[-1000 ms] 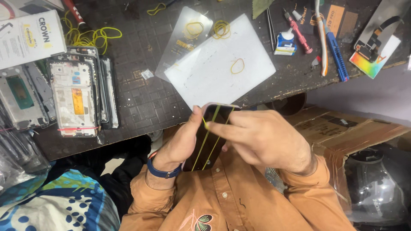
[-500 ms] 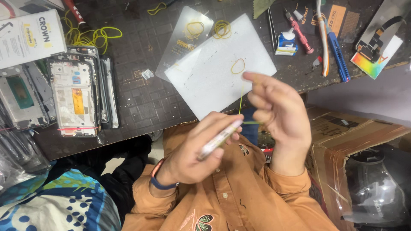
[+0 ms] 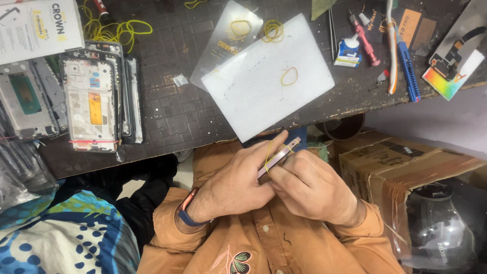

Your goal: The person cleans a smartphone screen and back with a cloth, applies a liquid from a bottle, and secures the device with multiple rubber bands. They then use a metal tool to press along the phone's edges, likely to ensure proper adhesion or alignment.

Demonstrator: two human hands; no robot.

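With both the left hand and right hand fingers clamped on the edge-on phone, the stretched yellow band may snap off toward 12 o'clock, loosening the grip.

Orange shirt bore a floral embroidery; yellow rubber bands lay on the dark checkered mat; the board was white; the cloth showed blue, white and green patterning.

An orange buttoned shirt with embroidered chest motif is worn; a blue wristband is noted.
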